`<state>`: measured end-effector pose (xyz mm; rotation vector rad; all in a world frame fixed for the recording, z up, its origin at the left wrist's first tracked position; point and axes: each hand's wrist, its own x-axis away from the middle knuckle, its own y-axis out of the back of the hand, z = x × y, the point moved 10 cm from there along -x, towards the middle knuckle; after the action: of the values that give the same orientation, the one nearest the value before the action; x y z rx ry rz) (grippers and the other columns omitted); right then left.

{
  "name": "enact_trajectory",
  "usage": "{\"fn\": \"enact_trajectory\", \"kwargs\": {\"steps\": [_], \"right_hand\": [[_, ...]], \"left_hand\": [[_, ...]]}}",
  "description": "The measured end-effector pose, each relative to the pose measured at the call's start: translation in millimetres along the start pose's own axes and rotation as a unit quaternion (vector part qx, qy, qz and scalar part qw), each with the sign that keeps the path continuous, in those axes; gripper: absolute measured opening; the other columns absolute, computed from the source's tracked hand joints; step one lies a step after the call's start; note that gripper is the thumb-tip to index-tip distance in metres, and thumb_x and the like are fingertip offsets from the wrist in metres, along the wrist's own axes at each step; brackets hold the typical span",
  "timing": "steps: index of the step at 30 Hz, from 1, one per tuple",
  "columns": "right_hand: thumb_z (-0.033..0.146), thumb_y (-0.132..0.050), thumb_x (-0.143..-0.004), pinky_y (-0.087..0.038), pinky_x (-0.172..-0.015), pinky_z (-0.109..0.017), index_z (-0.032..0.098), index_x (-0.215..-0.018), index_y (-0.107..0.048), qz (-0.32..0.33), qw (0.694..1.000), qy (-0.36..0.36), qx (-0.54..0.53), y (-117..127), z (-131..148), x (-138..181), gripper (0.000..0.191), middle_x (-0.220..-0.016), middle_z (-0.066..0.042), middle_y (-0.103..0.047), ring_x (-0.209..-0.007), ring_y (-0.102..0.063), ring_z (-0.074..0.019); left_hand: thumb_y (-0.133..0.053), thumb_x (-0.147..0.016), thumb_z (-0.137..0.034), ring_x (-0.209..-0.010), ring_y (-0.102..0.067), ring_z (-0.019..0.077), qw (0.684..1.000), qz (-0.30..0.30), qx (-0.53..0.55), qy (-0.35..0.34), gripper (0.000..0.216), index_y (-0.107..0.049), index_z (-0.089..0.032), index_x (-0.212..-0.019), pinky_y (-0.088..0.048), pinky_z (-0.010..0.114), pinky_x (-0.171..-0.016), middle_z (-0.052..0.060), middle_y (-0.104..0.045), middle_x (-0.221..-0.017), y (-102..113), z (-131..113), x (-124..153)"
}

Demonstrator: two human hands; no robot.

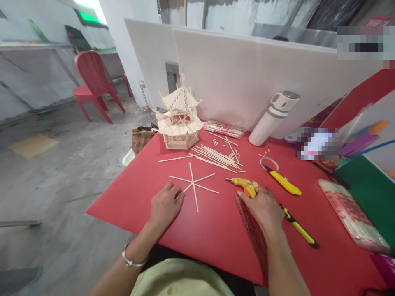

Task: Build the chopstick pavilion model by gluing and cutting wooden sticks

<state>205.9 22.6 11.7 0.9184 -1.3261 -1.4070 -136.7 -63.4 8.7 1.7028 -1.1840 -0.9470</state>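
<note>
Several thin wooden sticks form a six-armed star [193, 183] flat on the red tabletop [129, 189]. My left hand [166, 203] is closed at the tip of its lower-left arm, fingers pinched around the stick. My right hand [265, 207] wraps round the handle of a yellow hot glue gun [245, 183], whose nozzle points left toward the star. Under the right hand and forearm runs a dark red ruler-like strip [251, 230]. Loose sticks [216, 157] lie beyond the star, with short cut bits among them. Behind them stands a stick-built pagoda model [180, 119].
A white flask [273, 119] stands at the back right. Two yellow cutters, one nearer the flask [285, 183] and one by my right wrist [300, 232], lie on the table. Bagged sticks [352, 213] rest at the right. White boards [228, 82] rise behind; a red chair [92, 82] is leftward.
</note>
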Motion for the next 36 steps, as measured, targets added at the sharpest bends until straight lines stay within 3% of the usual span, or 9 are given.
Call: {"fn": "enact_trajectory", "kwargs": {"steps": [9,13,16,24,31,36], "right_hand": [[0.065,-0.052,-0.088,-0.048,-0.073,-0.037,0.018,-0.106,-0.069,0.024,0.999,0.013,0.021,-6.1,-2.1,-2.8,0.052,-0.105,-0.016,-0.069,-0.093,-0.07,-0.0299],[0.058,-0.055,-0.088,-0.045,-0.07,-0.034,0.018,-0.109,-0.068,0.001,1.0,0.014,-0.016,0.3,-0.2,2.2,0.047,-0.104,-0.015,-0.071,-0.089,-0.069,-0.0281],[0.051,-0.058,-0.088,-0.042,-0.067,-0.032,0.016,-0.119,-0.065,-0.052,0.997,0.05,-0.04,13.6,19.5,18.4,0.047,-0.096,-0.012,-0.074,-0.084,-0.069,-0.0262],[0.037,-0.063,-0.089,-0.028,-0.057,-0.029,0.017,-0.122,-0.067,-0.194,0.956,0.221,0.011,28.8,110.1,70.7,0.039,-0.092,-0.007,-0.073,-0.067,-0.062,-0.0158],[0.032,-0.058,-0.093,-0.026,-0.055,-0.029,0.016,-0.124,-0.066,-0.221,0.938,0.264,0.035,28.9,125.6,72.8,0.035,-0.088,-0.005,-0.07,-0.063,-0.057,-0.013],[0.031,-0.059,-0.092,-0.027,-0.055,-0.029,0.017,-0.124,-0.065,-0.233,0.933,0.272,0.038,31.6,127.0,73.9,0.035,-0.089,-0.004,-0.069,-0.065,-0.056,-0.0131]], "left_hand": [[-0.056,-0.096,-0.032,-0.077,-0.062,0.016,1.0,-0.019,0.003,-0.008,0.021,-0.066,-0.022,-0.081,-0.034,0.027,-0.058,0.002,-0.067,-0.089,-2.4,1.1,1.7],[-0.056,-0.095,-0.032,-0.077,-0.063,0.0165,1.0,-0.022,-0.006,-0.013,0.019,-0.066,-0.022,-0.081,-0.034,0.027,-0.058,0.002,-0.068,-0.089,-2.2,0.0,2.8],[-0.056,-0.094,-0.031,-0.079,-0.064,0.017,1.0,-0.02,-0.006,-0.017,0.018,-0.067,-0.023,-0.083,-0.033,0.027,-0.058,0.003,-0.068,-0.09,-1.5,-2.1,2.9],[-0.054,-0.096,-0.034,-0.08,-0.064,0.0179,0.999,-0.024,-0.006,-0.031,0.019,-0.071,-0.026,-0.092,-0.033,0.028,-0.057,0.003,-0.069,-0.093,-1.2,-4.2,3.7],[-0.055,-0.096,-0.034,-0.079,-0.064,0.0178,0.999,-0.024,0.004,-0.03,0.019,-0.072,-0.026,-0.093,-0.032,0.028,-0.056,0.003,-0.069,-0.092,-4.0,-3.0,5.1],[-0.05,-0.098,-0.035,-0.081,-0.065,0.0166,0.997,-0.015,0.069,-0.038,0.024,-0.072,-0.025,-0.096,-0.04,0.026,-0.062,0.003,-0.07,-0.098,6.3,2.2,-0.6]]}}
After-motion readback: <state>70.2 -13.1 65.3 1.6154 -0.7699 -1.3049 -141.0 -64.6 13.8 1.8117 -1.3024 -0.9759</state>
